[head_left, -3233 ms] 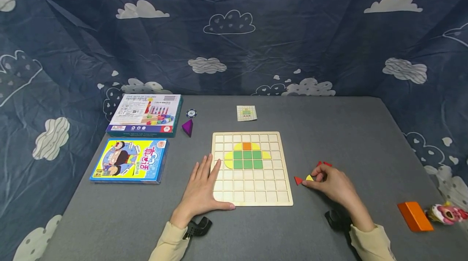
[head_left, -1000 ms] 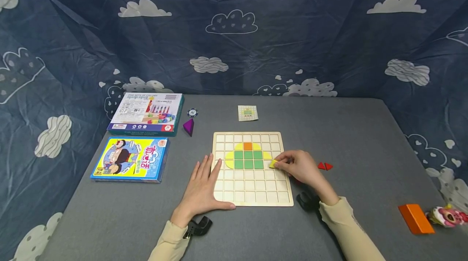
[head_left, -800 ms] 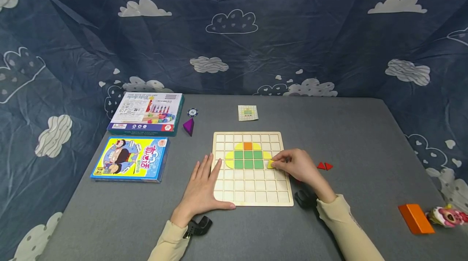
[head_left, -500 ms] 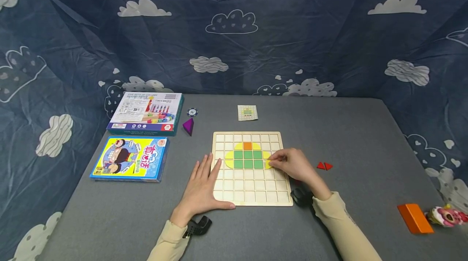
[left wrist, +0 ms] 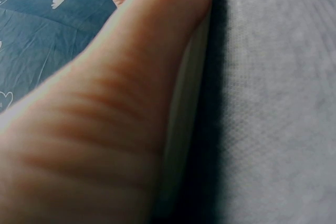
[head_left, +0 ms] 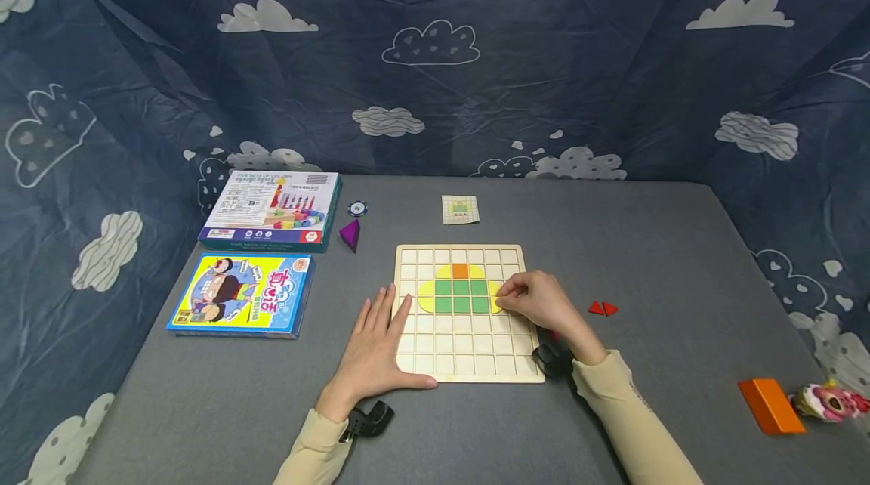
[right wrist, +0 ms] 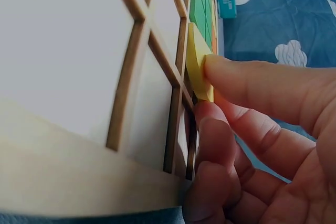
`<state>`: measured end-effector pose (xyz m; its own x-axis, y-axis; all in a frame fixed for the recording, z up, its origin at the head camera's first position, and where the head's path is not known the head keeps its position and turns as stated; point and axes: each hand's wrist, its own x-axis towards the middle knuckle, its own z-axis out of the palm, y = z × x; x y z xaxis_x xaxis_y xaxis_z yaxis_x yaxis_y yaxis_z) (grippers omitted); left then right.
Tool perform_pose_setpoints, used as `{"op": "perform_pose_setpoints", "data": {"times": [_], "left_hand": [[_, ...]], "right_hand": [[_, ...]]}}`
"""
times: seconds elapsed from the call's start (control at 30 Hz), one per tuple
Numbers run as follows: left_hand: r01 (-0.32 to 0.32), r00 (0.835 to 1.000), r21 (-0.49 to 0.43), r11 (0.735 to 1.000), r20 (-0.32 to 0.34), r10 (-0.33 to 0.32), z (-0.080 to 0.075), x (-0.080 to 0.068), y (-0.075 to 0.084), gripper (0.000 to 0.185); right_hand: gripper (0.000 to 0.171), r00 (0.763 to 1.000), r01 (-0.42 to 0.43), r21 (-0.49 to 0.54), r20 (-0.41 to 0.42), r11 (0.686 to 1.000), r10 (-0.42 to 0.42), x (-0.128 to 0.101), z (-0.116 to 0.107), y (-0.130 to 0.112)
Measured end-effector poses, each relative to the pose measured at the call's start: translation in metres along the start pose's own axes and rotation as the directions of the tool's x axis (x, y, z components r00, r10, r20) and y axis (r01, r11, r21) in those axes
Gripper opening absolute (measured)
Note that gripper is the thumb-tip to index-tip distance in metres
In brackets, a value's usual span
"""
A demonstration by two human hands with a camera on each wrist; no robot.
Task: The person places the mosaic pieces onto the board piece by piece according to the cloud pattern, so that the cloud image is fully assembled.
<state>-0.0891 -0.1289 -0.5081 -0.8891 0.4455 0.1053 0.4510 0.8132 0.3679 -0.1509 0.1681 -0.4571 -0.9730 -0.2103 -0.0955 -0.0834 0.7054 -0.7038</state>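
A wooden grid board (head_left: 469, 369) lies on the grey table, with green square tiles (head_left: 461, 287), an orange square tile (head_left: 460, 271) and yellow quarter-circle tiles (head_left: 426, 297) in its cells. My left hand (head_left: 370, 356) lies spread over the board's left edge, its thumb along the front edge. At the right of the green tiles, my right hand (head_left: 540, 301) pinches a yellow quarter-circle tile (right wrist: 197, 61) between thumb and fingers. In the right wrist view that tile stands slightly tilted at its cell. The left wrist view shows mostly my palm's side.
Two red triangle tiles (head_left: 602, 308) lie right of the board; another red piece (head_left: 554, 335) is partly hidden by my right wrist. A pattern card (head_left: 460, 209) lies behind. Two boxes (head_left: 241, 295), a purple piece (head_left: 350, 235) and a chip (head_left: 357, 208) are left; an orange block (head_left: 771, 406) and figurine (head_left: 831, 400) right.
My right hand has taken the yellow quarter-circle tile from the table and carried it left onto the board, beside the green tiles. My left hand has stayed put.
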Motion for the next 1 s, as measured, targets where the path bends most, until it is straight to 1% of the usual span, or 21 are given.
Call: {"op": "perform_pose_setpoints", "data": {"times": [0.23,0.5,1.0], "left_hand": [[-0.002,1.0,-0.001,1.0,-0.002,0.002,-0.0002,-0.0006,0.0001,0.129],[0.001,1.0,0.002,1.0,0.005,-0.001,-0.0001,-0.0007,0.0002,0.129],[-0.001,1.0,0.008,1.0,0.004,0.001,-0.0005,-0.0007,0.0005,0.129]], "right_hand": [[0.007,1.0,0.003,-0.003,-0.004,1.0,-0.003,-0.0002,0.0005,-0.0019],[0.013,0.999,-0.045,0.013,0.023,0.999,0.044,-0.0013,0.0005,-0.0048],[0.019,1.0,-0.015,-0.014,0.019,1.0,0.015,-0.001,0.001,-0.002]]}}
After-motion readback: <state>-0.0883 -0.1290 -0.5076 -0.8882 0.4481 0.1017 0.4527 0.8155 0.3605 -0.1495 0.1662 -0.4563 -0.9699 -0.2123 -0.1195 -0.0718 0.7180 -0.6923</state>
